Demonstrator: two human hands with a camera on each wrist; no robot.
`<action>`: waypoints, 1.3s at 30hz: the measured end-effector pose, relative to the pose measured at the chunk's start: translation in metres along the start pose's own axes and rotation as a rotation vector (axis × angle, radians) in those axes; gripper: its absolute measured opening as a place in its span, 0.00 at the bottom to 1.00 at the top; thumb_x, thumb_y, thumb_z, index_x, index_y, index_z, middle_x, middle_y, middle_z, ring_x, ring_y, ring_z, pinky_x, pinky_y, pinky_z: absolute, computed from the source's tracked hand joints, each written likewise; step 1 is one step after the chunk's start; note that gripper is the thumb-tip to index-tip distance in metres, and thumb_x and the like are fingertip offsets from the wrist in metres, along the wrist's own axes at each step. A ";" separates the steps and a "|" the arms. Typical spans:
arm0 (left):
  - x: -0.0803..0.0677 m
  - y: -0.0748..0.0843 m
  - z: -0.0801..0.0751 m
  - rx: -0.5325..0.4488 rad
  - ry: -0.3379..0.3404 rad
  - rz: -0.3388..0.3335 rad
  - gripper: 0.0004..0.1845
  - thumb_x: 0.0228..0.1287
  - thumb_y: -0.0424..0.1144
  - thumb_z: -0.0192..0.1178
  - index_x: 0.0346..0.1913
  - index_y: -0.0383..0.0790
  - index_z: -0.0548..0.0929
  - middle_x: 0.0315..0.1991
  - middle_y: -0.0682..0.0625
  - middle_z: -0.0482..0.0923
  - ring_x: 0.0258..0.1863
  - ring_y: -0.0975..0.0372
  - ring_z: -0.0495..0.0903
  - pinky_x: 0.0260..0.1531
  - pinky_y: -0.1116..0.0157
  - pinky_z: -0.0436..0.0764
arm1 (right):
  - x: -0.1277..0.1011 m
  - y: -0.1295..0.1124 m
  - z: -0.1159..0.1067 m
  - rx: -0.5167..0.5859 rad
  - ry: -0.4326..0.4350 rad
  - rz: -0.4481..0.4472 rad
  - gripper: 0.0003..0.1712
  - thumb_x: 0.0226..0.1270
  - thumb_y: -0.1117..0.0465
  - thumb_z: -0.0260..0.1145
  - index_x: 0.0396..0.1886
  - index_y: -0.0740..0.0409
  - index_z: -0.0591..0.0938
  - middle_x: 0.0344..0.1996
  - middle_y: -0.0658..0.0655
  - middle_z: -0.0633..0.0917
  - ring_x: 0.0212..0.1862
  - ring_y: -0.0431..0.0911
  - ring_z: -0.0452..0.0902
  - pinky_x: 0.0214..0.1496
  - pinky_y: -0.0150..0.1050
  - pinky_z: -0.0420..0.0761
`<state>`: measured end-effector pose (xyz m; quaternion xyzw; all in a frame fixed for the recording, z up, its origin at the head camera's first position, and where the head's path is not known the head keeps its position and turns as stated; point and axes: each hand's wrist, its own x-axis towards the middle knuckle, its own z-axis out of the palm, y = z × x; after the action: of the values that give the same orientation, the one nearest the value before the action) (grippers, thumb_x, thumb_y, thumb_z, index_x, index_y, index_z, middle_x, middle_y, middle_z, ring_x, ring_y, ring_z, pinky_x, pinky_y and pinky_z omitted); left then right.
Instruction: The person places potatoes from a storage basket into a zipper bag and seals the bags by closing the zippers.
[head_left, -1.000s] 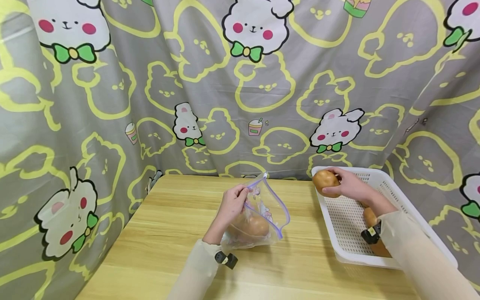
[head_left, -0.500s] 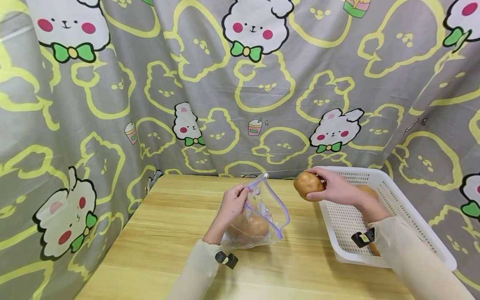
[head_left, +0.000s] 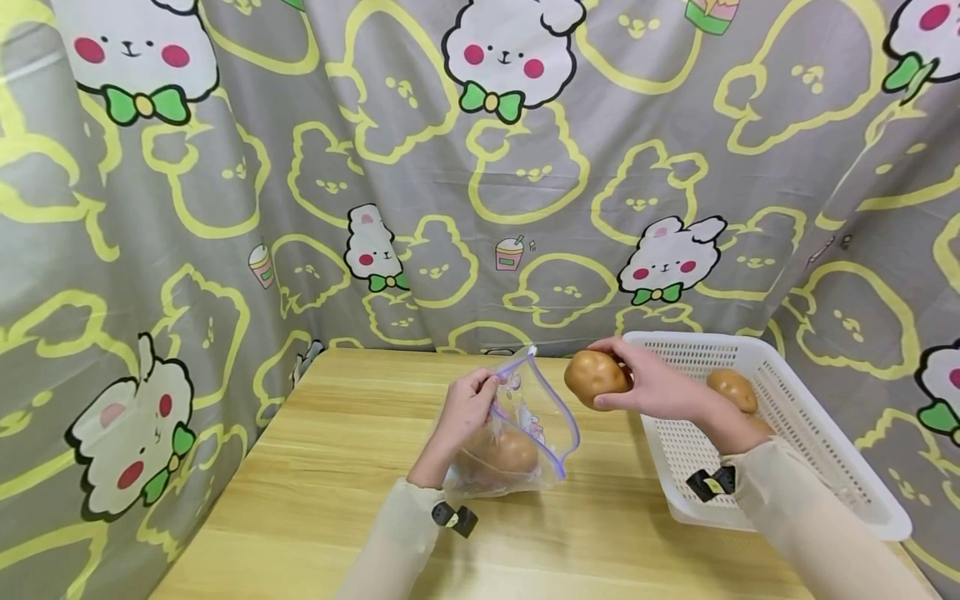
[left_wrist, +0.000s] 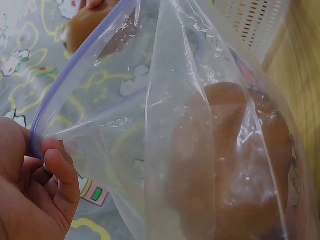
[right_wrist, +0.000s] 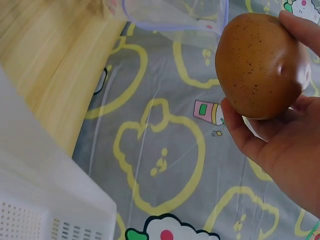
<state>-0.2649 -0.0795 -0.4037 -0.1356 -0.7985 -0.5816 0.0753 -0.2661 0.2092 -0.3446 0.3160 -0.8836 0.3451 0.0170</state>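
Two hands: right cupping smooth speckled potato, left pinching crinkly clear bag (purple-rimmed)

Three potatoes visible; one zip bag; one white basket.

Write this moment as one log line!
left hand: holds bag open | right hand: grips potato near bag mouth | basket: another potato
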 end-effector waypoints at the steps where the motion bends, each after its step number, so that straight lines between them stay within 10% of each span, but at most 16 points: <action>1: 0.000 0.000 0.000 0.000 0.001 0.005 0.13 0.72 0.34 0.49 0.40 0.28 0.81 0.15 0.52 0.69 0.09 0.68 0.64 0.09 0.73 0.64 | 0.000 -0.001 0.001 -0.006 0.000 -0.004 0.38 0.53 0.50 0.74 0.60 0.55 0.69 0.49 0.55 0.76 0.47 0.48 0.73 0.46 0.46 0.75; 18: 0.003 0.000 0.006 -0.002 0.013 0.020 0.12 0.70 0.33 0.50 0.38 0.28 0.81 0.15 0.52 0.70 0.08 0.67 0.64 0.08 0.74 0.63 | 0.008 -0.008 0.031 0.006 0.006 -0.228 0.39 0.51 0.53 0.76 0.62 0.54 0.71 0.52 0.51 0.78 0.48 0.44 0.75 0.47 0.44 0.76; 39: 0.004 0.001 0.003 -0.014 0.013 0.004 0.12 0.71 0.33 0.49 0.39 0.31 0.82 0.16 0.51 0.69 0.09 0.67 0.64 0.09 0.73 0.65 | 0.022 -0.012 0.062 -0.039 -0.109 -0.080 0.37 0.59 0.40 0.65 0.63 0.53 0.69 0.47 0.49 0.78 0.43 0.42 0.76 0.42 0.41 0.76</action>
<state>-0.2681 -0.0753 -0.4026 -0.1338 -0.7936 -0.5881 0.0807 -0.2651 0.1515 -0.3792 0.3692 -0.8763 0.3092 -0.0112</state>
